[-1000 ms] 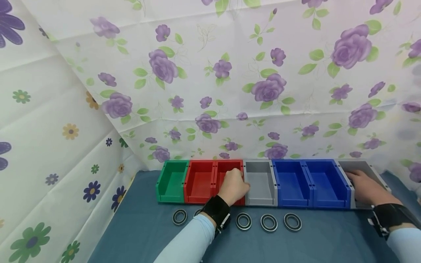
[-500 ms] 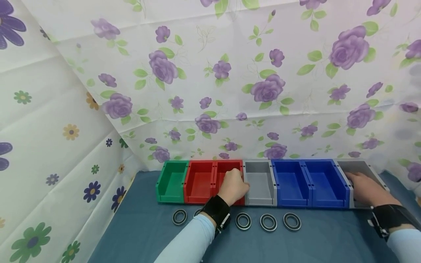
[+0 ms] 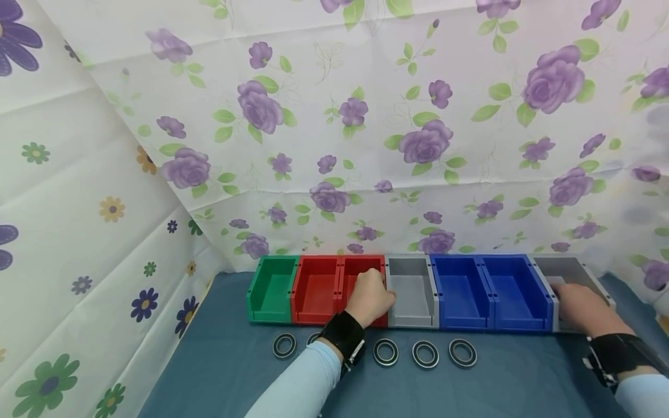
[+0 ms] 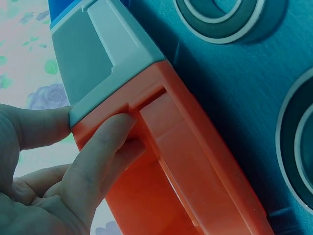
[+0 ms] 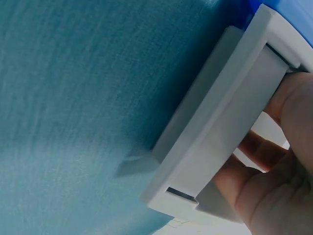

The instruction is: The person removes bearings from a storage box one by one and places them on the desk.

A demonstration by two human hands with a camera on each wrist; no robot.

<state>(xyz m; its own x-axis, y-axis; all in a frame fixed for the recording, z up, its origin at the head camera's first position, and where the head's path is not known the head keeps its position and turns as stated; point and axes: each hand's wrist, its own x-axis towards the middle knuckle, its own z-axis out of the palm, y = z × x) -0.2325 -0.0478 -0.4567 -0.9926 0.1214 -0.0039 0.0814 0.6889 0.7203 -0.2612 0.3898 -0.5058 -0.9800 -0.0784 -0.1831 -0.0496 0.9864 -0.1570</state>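
Observation:
A row of open-front plastic storage bins stands along the back of the table. My left hand [image 3: 370,297] is at the right-hand red bin [image 3: 357,264], beside the middle grey bin [image 3: 413,290]. In the left wrist view, its fingers [image 4: 105,134] reach inside the red bin, and the thumb [image 4: 46,126] lies across the wall top next to the grey bin; they pinch that wall. At the far right, my right hand [image 3: 587,307] reaches into the end grey bin [image 3: 567,267]. The right fingertips are hidden behind the bin's front lip [image 5: 220,132], so any hold is unclear.
Ring-shaped ball bearings, such as one bearing [image 3: 386,353], lie spaced in front of the bins; my left wrist partly covers one. A green bin [image 3: 274,290], another red bin [image 3: 317,290] and two blue bins [image 3: 462,290] complete the row. Flowered sheeting [image 3: 324,145] hangs behind.
My right hand has shifted slightly toward me within the end grey bin, and its thumb shows less. The left hand keeps its place on the red bin. The head view drifts slightly.

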